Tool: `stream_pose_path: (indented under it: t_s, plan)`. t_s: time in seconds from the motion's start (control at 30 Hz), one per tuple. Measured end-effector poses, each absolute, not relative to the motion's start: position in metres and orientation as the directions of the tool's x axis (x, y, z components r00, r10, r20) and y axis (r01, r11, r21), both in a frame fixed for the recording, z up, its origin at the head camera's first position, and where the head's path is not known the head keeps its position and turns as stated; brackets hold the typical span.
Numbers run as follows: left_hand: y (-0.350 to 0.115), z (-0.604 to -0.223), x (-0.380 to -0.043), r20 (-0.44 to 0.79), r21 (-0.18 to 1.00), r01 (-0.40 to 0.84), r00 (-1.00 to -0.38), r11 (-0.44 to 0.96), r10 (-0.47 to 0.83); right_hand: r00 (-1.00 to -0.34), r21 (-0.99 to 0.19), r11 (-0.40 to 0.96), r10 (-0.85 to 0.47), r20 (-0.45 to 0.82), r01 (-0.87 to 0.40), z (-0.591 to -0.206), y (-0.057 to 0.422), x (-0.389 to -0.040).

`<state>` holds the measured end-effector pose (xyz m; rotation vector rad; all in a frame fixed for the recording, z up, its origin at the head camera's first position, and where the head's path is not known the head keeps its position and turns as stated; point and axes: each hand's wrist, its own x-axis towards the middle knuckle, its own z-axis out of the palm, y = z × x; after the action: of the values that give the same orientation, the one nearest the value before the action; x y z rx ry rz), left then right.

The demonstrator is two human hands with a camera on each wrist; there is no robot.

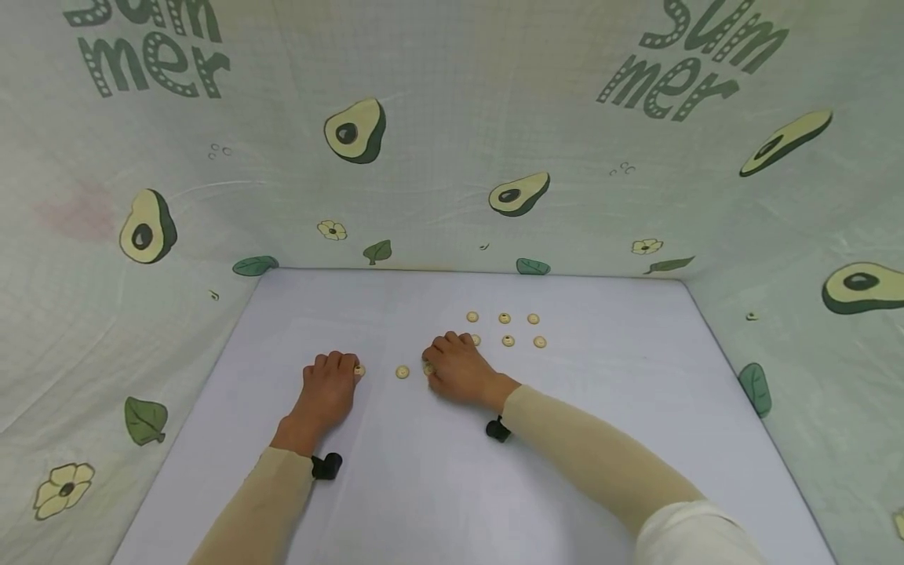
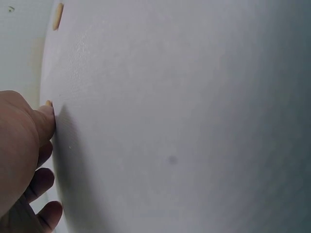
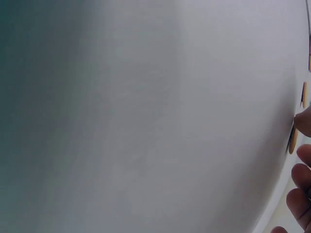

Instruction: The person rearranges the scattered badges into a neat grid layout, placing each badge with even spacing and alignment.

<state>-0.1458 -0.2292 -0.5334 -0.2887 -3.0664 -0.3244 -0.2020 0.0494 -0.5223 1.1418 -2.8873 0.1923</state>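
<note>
Small round tan wooden discs lie flat on the white table. My left hand (image 1: 330, 391) rests low over the tabletop and pinches one disc (image 1: 359, 370) at its thumb side; in the left wrist view only a sliver of that disc (image 2: 49, 103) shows past the thumb. To the right, my right hand (image 1: 459, 370) has thumb and fingertips around another disc (image 1: 428, 368), partly covered. The right wrist view shows this disc (image 3: 293, 141) beside the thumb, against the table. Between the two hands sits a single loose disc (image 1: 402, 372).
Beyond the right hand, more discs form two rows, a back row (image 1: 504, 318) and a front row (image 1: 508, 340) whose left end is partly hidden by the fingers. A printed cloth (image 1: 438, 133) with avocados hangs behind and beside the white table (image 1: 593, 424).
</note>
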Motion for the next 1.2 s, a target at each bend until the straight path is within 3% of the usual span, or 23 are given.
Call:
stream_pose_path:
  t_s: [0.47,1.2]
  plan:
    - [-0.2283,-0.5324,-0.1456,0.081,0.209,0.196,-0.980,0.958,0.183,-0.707,-0.074,0.705,-0.692,0.144,-0.705,-0.5242,0.0568,-0.2038]
    - [-0.2285,-0.5327,-0.1452,0.065,0.209,0.192,-0.981,0.959,0.182,-0.766,-0.176,0.746,-0.636,0.096,-0.642,-0.5223,0.0573,-0.2032]
